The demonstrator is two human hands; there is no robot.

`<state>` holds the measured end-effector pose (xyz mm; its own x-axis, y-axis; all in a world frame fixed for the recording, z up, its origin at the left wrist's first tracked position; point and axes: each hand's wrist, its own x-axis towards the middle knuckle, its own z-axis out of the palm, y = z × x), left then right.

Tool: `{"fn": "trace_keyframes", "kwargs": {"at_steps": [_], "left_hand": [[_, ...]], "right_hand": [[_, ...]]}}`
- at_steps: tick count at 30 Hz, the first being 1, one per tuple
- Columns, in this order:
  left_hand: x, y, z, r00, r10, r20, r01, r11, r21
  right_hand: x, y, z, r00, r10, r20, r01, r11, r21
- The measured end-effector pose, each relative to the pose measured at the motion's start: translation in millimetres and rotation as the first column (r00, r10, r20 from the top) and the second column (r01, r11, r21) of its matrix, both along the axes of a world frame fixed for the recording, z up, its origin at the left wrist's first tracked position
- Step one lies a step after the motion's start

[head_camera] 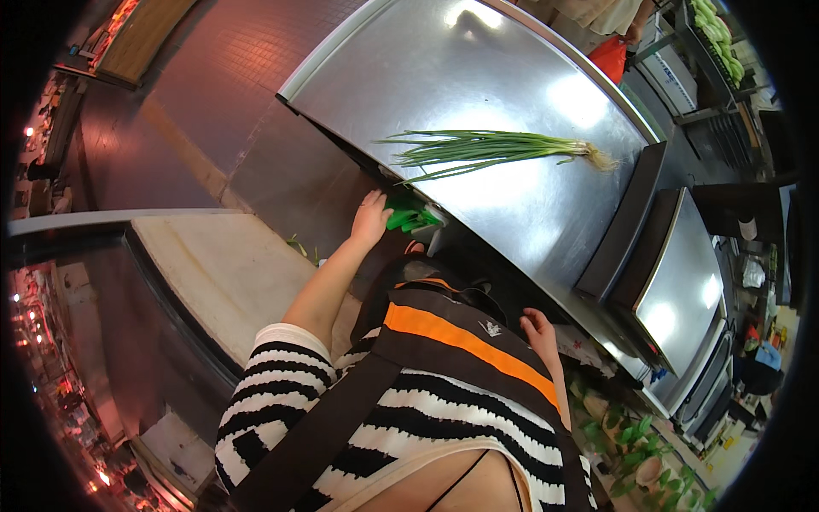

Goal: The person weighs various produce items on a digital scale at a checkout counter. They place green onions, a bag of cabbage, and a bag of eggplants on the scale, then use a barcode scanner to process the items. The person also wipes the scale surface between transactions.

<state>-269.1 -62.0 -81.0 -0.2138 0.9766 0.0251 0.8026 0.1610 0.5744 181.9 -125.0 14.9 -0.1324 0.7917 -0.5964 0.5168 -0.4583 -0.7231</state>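
A bunch of scallions lies on the stainless-steel counter before me, its pale roots towards the right and its green tips near the counter's front edge. My left hand is lowered beside that edge. Its fingertips are right by several green plastic bags, which hang just below the counter top. Whether the fingers grip a bag is hidden by the hand itself. Close to my apron, my right hand hangs below the counter's front edge, fingers loosely bent and apart, with nothing visible in it.
A smaller steel-topped unit stands right of the counter behind a dark raised strip. A pale slab flanks me on the left. Across the counter, a person's hand holds a red plastic bag. Leafy potted plants sit low at right.
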Motion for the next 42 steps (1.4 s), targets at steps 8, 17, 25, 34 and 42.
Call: {"fn": "trace_keyframes", "kwargs": {"at_steps": [8,17,25,34,42], "left_hand": [[-1.8,12.5,-27.6,0.935,-0.312,0.169,0.343,0.915,-0.211],[14.7,17.8,-13.5,0.972,-0.224,0.076,0.233,0.963,-0.138],[7.7,22.0,-2.5,0.982,-0.128,0.141,0.156,0.965,-0.211],[-1.0,16.3,-11.5,0.954,-0.026,0.3,0.095,0.971,-0.218],[9.0,-1.0,-24.9,0.915,0.162,0.368,-0.083,0.971,-0.222]], "right_hand": [[-41.7,-17.3,0.2,0.999,-0.037,0.02,0.038,0.998,-0.051],[-77.5,2.6,16.8,0.996,0.077,0.044,-0.078,0.996,0.039],[-81.1,32.0,31.7,0.981,-0.072,-0.182,0.095,0.988,0.12],[59.3,-26.4,43.1,0.971,-0.232,-0.063,0.173,0.856,-0.486],[299.7,-110.2,75.7,0.317,-0.943,0.099,0.93,0.33,0.163]]}}
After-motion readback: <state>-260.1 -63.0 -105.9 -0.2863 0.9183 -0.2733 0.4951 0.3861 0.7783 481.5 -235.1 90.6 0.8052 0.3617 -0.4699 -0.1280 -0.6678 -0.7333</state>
